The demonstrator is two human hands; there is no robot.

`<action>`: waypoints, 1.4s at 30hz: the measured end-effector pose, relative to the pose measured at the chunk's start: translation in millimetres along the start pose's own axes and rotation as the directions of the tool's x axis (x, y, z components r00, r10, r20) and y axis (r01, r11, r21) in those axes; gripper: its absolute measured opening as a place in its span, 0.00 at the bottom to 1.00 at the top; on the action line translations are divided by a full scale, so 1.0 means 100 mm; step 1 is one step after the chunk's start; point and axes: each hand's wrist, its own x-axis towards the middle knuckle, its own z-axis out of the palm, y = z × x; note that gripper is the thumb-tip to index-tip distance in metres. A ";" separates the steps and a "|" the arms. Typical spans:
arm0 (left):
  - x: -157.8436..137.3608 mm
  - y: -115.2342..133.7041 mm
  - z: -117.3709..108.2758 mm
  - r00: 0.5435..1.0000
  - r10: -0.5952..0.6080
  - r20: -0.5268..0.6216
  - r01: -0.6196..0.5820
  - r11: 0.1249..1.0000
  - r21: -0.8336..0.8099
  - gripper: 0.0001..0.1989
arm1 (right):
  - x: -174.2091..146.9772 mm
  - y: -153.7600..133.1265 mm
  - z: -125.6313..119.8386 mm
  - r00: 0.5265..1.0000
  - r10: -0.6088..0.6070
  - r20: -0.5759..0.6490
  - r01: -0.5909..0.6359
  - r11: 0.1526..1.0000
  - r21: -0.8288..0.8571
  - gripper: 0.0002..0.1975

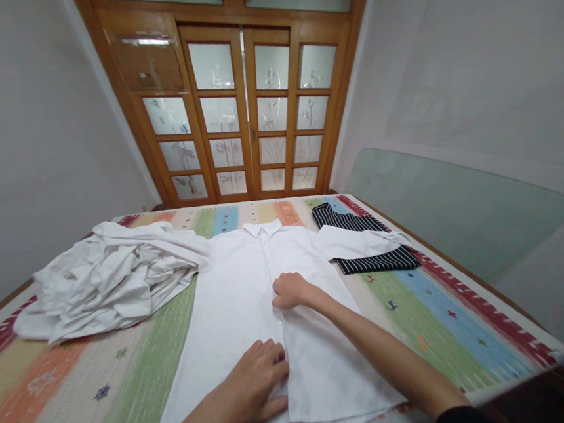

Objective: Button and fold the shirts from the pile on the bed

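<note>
A white long-sleeved shirt [230,301] lies spread face up, its collar at the far end and its hem toward me. My right hand [290,290] is closed on the front edge of the shirt about halfway down, fingers pinched on the button strip. Lower down, my left hand [260,381] rests on the shirt beside the same front edge, with its fingers curled at the strip near the hem; its fingertips are partly hidden. One shirt sleeve stretches right, across a folded black-and-white striped garment [385,260].
A heap of crumpled white cloth [120,278] lies at the left, touching the shirt's other sleeve. The table carries a colourful striped cover [143,375]. A glass panel [459,202] leans on the right wall. Wooden doors [248,109] stand beyond the far edge.
</note>
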 end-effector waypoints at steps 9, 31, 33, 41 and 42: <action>0.01 0.04 0.14 0.986 -0.056 -0.155 0.042 0.995 -0.090 0.22 | 0.27 0.19 0.15 0.987 -0.110 -0.115 0.133 0.969 0.209 0.13; 0.11 -0.38 1.23 0.892 0.282 -0.354 -0.210 0.951 0.229 0.23 | 1.80 0.79 0.24 0.950 0.121 -0.289 -0.077 0.984 0.159 0.24; 0.11 -0.38 1.27 0.900 0.266 -0.345 -0.205 0.957 0.203 0.24 | 1.83 0.80 0.26 0.952 0.138 -0.272 -0.094 0.981 0.169 0.24; 0.08 -0.37 1.20 0.883 0.289 -0.369 -0.210 0.948 0.240 0.24 | 1.75 0.83 0.28 0.919 0.147 -0.366 -0.083 0.979 0.185 0.23; 0.07 -0.36 1.16 0.871 0.305 -0.386 -0.208 0.940 0.272 0.24 | 1.73 0.82 0.28 0.904 0.158 -0.398 -0.090 0.979 0.185 0.22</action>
